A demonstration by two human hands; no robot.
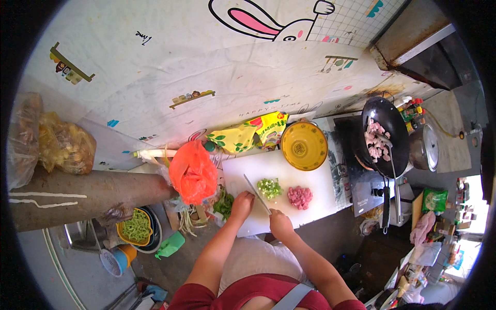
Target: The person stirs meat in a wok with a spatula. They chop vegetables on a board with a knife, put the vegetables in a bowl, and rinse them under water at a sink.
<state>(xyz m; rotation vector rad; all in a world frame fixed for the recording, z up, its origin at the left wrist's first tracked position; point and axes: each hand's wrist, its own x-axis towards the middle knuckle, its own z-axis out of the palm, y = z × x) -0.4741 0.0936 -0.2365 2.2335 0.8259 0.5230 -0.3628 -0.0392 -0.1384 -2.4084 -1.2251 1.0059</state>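
My right hand (281,224) grips the handle of a kitchen knife (256,192), its blade slanting up and left over a white cutting board (317,190). Close to the blade's left side, my left hand (243,204) rests on the board with its fingers curled down; whatever may be under them is hidden. Right of the blade lies a pile of chopped spring onion (270,188). Farther right sits a heap of diced raw meat (299,197), apart from the onion. Leafy greens (223,205) lie just left of my left hand.
A yellow bowl (304,146) stands at the board's back edge beside yellow seasoning bags (248,135). A red plastic bag (193,172) is at left, near a thick pipe (97,190). On the right, a wok (399,155) holds meat pieces and a ladle (391,155), its handle projecting forward.
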